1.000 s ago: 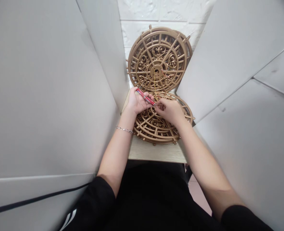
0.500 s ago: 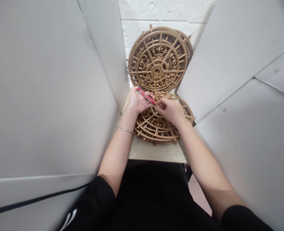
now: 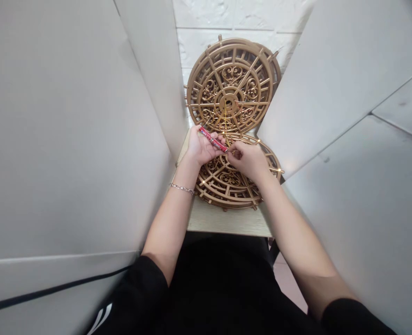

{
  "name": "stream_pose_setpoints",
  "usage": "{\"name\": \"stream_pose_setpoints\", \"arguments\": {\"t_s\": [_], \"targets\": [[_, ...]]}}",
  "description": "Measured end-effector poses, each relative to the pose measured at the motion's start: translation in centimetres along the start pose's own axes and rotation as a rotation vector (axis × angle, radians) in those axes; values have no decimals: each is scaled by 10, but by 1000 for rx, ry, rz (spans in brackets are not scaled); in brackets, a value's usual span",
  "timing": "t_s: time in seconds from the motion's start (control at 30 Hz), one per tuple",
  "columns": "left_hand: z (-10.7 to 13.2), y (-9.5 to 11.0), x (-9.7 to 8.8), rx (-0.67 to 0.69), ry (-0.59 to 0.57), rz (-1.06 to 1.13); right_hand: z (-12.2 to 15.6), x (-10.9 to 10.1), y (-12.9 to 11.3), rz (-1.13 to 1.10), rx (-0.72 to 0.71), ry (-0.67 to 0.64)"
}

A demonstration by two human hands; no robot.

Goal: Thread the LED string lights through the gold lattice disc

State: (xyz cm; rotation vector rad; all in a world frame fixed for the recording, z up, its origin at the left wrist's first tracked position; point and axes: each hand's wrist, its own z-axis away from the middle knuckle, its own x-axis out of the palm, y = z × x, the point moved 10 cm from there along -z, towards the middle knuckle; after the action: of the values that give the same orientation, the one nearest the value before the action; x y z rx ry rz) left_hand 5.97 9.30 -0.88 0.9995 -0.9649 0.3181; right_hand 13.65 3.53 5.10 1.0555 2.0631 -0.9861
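My left hand (image 3: 199, 148) is closed around a slim red tool (image 3: 212, 139) that points down and right toward my other hand. My right hand (image 3: 248, 159) is pinched at the tool's tip, on something too small to make out. Both hands rest over the centre of a round gold openwork disc (image 3: 226, 188) lying flat on a pale wooden table (image 3: 223, 219). A thin yellow wire (image 3: 224, 116) rises from between the hands. A silver bracelet (image 3: 181, 188) sits on my left wrist.
A second gold openwork disc (image 3: 232, 83), with another behind it, stands upright against the white brick wall (image 3: 206, 28) at the back of the table. Tall white panels (image 3: 69, 139) close in on the left, and more white panels (image 3: 348, 116) on the right. My black clothing fills the bottom.
Almost nothing has moved. Both hands stay together at the disc's centre, with only a slight shift of the view.
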Motion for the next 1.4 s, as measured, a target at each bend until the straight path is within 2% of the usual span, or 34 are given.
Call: {"name": "stream_pose_setpoints", "arguments": {"t_s": [1.4], "targets": [[-1, 1, 2, -2, -46, -73, 0, -1, -1, -11, -7, 15]]}}
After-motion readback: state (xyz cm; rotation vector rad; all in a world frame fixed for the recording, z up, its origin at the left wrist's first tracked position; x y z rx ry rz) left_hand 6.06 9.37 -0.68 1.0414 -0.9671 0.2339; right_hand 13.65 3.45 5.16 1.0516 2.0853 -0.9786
